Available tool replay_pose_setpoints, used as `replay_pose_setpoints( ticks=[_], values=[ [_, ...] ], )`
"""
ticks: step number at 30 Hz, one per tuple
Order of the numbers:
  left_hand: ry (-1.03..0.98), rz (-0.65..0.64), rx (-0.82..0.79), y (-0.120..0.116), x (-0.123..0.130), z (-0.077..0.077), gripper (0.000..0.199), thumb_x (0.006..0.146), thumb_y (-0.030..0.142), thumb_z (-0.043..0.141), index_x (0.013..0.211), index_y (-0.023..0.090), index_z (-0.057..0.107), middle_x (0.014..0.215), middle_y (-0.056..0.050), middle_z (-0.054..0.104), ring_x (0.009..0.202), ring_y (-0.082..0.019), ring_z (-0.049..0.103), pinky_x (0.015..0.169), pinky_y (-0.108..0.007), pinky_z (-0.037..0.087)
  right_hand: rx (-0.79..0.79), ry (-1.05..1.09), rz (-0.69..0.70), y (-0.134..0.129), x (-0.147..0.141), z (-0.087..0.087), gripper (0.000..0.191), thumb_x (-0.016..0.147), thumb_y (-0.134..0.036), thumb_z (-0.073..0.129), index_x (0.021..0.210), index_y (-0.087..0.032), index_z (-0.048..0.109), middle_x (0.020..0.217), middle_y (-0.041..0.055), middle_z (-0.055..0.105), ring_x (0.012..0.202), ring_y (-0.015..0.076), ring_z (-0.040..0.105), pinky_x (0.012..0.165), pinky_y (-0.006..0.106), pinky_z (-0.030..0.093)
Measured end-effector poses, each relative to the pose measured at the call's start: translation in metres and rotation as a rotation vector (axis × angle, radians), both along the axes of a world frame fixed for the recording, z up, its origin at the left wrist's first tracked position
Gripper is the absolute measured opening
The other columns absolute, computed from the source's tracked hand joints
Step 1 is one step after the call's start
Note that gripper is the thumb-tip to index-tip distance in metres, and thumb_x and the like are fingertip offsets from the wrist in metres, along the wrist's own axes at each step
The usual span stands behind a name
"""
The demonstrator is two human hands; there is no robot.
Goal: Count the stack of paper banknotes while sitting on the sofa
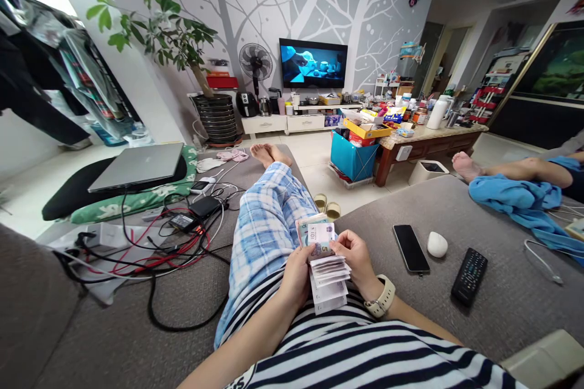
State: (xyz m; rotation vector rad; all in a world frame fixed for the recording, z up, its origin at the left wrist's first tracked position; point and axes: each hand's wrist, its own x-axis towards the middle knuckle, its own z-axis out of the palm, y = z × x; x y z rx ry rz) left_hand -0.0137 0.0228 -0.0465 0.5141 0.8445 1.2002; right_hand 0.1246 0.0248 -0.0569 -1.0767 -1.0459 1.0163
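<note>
Over my lap, my left hand (296,273) is closed round the lower left side of a stack of banknotes (316,236). The top note shows a 5. My right hand (358,258), with a pale watch (382,296) on its wrist, pinches the right edge of the notes between thumb and fingers. Below the stack, several pale paper slips (329,282) fan downward in overlapping layers towards my striped shirt (365,352). Blue plaid trousers (260,213) cover my outstretched legs. Some fingers are hidden behind the notes.
Right of me on the grey sofa (365,219) lie a phone (410,248), a white case (437,244) and a remote (469,276). Tangled cables (182,255) and a laptop (139,167) are on the left. Another person's leg (511,170) rests at the far right.
</note>
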Motion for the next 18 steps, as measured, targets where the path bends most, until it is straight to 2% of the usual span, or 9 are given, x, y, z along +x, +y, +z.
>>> replay_pose_setpoints(
  ticks=[4,10,14,18],
  values=[
    [0.005,-0.021,0.014,0.0,0.0,-0.001,0.03,0.062,0.023,0.079,0.09,0.014,0.071,0.084,-0.01,0.077,0.085,-0.029,0.074,0.078,-0.038,0.058,-0.009,-0.004,0.002,0.004,0.002,-0.005,0.043,0.067,-0.055,0.08,0.068,-0.02,0.055,0.06,-0.005,0.049,0.057,0.0118,0.041,0.055,0.026,0.035],
    [-0.001,-0.017,-0.005,0.0,0.001,-0.004,0.033,0.06,0.019,0.078,0.091,0.015,0.069,0.081,-0.008,0.076,0.081,-0.026,0.073,0.076,-0.036,0.057,-0.002,-0.057,-0.002,0.008,0.002,-0.009,0.048,0.073,-0.059,0.072,0.058,-0.021,0.047,0.057,-0.0047,0.042,0.057,0.0116,0.036,0.053,0.025,0.031],
    [0.006,-0.018,0.006,0.001,0.0,-0.006,0.029,0.062,0.021,0.078,0.089,0.015,0.07,0.081,-0.008,0.076,0.081,-0.025,0.073,0.078,-0.035,0.056,0.001,-0.088,-0.007,0.008,0.002,-0.007,0.046,0.074,-0.058,0.07,0.057,-0.021,0.048,0.056,-0.0045,0.041,0.056,0.0116,0.035,0.052,0.026,0.03],
    [0.002,0.002,-0.001,0.003,-0.002,-0.01,0.021,0.067,0.025,0.078,0.084,0.015,0.072,0.082,-0.01,0.077,0.087,-0.03,0.073,0.076,-0.036,0.056,0.014,-0.087,-0.02,0.007,0.002,-0.005,0.046,0.075,-0.057,0.069,0.057,-0.021,0.047,0.055,-0.0049,0.041,0.056,0.0115,0.035,0.054,0.026,0.031]
  ],
)
